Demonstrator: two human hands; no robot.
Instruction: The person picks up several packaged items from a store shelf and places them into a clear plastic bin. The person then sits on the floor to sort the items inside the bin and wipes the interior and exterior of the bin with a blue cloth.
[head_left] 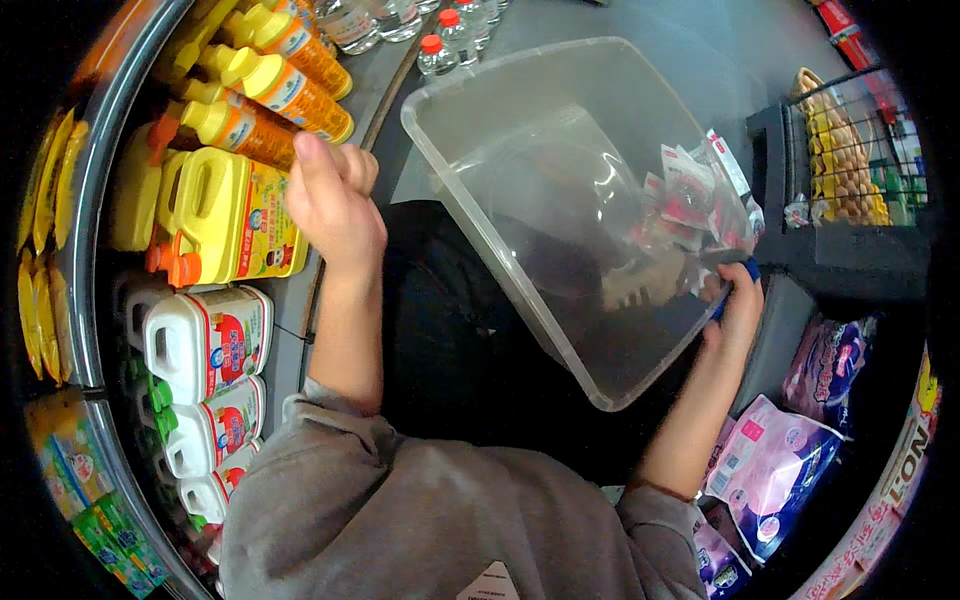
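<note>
A large clear plastic bin (500, 235) stands tilted in front of me, with several small clear and red packets (690, 190) gathered at its right end. My right hand (738, 305) grips the bin at its right end, beside a blue piece on the rim; part of the fingers shows through the plastic. My left hand (338, 205) is raised at the left, apart from the bin, its fingers curled in and its thumb pointing up. Nothing shows in it. It is nearest to a yellow jug (235, 215) with orange caps and the yellow-capped orange bottles (270, 115) behind.
White jugs (210, 340) with green caps line the left shelf. Clear bottles (455, 40) with red caps stand at the back. Eggs in trays (840, 150) sit behind a wire rack at the right. Purple and pink packs (775, 470) lie near my right arm.
</note>
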